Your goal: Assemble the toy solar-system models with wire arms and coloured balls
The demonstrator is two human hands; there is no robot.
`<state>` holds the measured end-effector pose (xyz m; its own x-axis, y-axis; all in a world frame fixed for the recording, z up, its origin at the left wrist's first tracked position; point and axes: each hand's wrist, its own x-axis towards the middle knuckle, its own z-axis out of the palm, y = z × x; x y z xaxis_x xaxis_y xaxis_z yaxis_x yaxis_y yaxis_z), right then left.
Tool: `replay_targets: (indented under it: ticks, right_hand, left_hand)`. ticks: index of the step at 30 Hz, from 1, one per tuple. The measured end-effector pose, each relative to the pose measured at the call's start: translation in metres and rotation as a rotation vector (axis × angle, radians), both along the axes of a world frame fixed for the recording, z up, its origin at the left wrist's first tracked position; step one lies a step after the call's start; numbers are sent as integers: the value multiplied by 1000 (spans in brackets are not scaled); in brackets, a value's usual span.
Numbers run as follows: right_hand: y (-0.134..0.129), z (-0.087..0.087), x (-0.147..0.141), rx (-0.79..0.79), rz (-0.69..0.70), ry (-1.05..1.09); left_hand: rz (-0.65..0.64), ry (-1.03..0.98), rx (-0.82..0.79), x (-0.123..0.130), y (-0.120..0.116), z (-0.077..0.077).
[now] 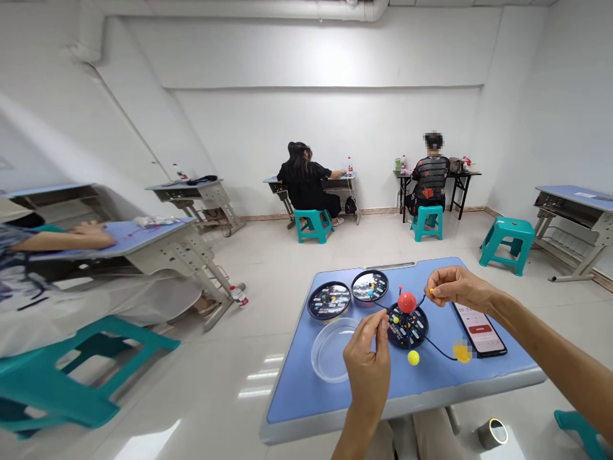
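Blue counter (407,399) bearing a red ball (407,302) on a black disc (407,326): left hand (368,364) pinched on a thin black wire (376,306), right hand (457,287) pinched on a small yellow bead (431,291).

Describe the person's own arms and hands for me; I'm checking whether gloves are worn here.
The left hand and right hand are bare, with no gloves, tape or cables. The left forearm and right forearm show no sleeve as far as the view reaches. No ring or watch is visible.
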<state>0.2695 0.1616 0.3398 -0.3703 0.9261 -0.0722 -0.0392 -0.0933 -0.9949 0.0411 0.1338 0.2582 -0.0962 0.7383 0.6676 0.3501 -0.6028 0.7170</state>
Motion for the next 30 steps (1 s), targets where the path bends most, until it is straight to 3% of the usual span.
replay_targets:
  ticks: [3,7,10,12,14,17,19,21,25,30]
  right_hand:
    - [3,-24,16,-29,-33,137]
    - [6,-44,30,-67,-79,164]
    - [7,-53,35,-60,-156,116]
    - [8,-56,36,-19,-206,48]
    - [10,-59,37,57,-239,-23]
    - [13,-64,36,164,-269,-92]
    - [17,-69,35,201,-285,-113]
    - [20,-75,34,227,-300,-142]
    - [23,-83,31,269,-341,-203]
    - [21,-87,28,284,-376,-291]
  left_hand:
    - [-98,45,-21,18,-17,17]
    - [-158,63,-21,45,-49,12]
    - [-104,128,28,57,-58,7]
    - [-30,208,80,59,-47,11]
    - [14,299,126,56,-24,23]
    - [-75,423,60,50,30,44]
    - [-243,499,-47,49,70,55]
    - [-531,561,-268,51,108,60]
    - [-856,664,-454,67,168,56]
    - [-1244,769,-619,88,207,38]
